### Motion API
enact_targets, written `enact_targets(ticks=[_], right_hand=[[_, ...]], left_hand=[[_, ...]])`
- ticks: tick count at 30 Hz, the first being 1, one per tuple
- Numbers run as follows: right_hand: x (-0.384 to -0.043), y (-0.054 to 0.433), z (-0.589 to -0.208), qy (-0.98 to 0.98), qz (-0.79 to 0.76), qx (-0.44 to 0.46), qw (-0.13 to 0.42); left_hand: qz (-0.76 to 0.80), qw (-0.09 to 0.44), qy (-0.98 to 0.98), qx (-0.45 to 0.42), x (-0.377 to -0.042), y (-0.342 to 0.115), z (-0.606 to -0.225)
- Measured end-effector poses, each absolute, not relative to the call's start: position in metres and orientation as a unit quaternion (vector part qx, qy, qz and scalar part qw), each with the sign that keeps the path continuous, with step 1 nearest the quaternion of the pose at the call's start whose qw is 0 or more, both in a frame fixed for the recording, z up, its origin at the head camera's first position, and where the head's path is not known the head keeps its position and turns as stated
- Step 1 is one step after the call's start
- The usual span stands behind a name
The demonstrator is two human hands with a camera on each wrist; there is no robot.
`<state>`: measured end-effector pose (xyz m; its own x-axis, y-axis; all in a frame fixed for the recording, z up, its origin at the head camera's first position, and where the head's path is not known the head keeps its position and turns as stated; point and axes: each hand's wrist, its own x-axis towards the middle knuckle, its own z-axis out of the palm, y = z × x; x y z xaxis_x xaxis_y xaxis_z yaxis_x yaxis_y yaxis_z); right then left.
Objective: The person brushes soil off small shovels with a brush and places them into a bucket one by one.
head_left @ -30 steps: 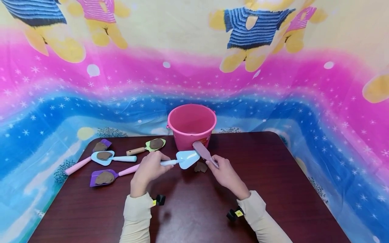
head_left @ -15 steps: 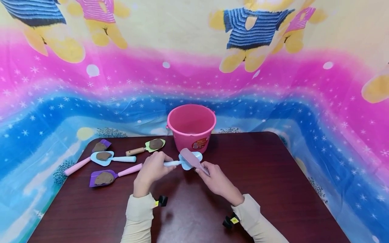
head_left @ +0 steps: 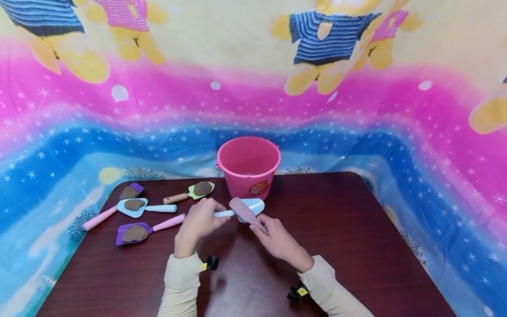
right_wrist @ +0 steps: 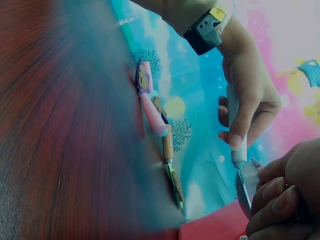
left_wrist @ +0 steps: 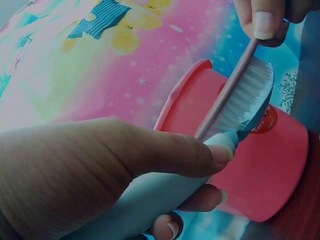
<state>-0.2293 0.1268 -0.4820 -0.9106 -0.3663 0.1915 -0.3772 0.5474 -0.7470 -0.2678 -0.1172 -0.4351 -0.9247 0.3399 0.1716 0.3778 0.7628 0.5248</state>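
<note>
My left hand (head_left: 200, 220) grips the handle of a light blue trowel (head_left: 253, 205), whose blade stands just in front of the pink bucket (head_left: 241, 187). With my right hand (head_left: 279, 240) I hold a mauve brush (head_left: 242, 209) by its handle, laid across the trowel. In the left wrist view, white bristles (left_wrist: 245, 95) point into the trowel's hollow, and the right fingers pinch the brush at its end. No brown lump shows on the visible part of the blade. The right wrist view shows the left hand around the pale handle, thumb on top.
At the left of the dark table (head_left: 356, 246) lie several trowels and scoops with brown clay-like lumps: a purple scoop (head_left: 119, 240), a blue trowel (head_left: 161, 208), a green trowel (head_left: 177, 198) and another purple one (head_left: 137, 188). A printed cloth (head_left: 396, 176) stands around the back.
The brush has moved left across the trowel, from the blade's tip to near its handle. A brown piece seen below the blade a second ago no longer shows. The bucket has not moved.
</note>
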Motion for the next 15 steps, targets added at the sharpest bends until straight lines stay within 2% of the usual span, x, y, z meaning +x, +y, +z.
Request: enact_targets(ticks=[15], right_hand=[[-0.2331,0.1321,-0.4824,-0.888,0.424,0.176,-0.011]], left_hand=[[-0.29,0.028,-0.938,-0.186,-0.2687,-0.1212,-0.4348]])
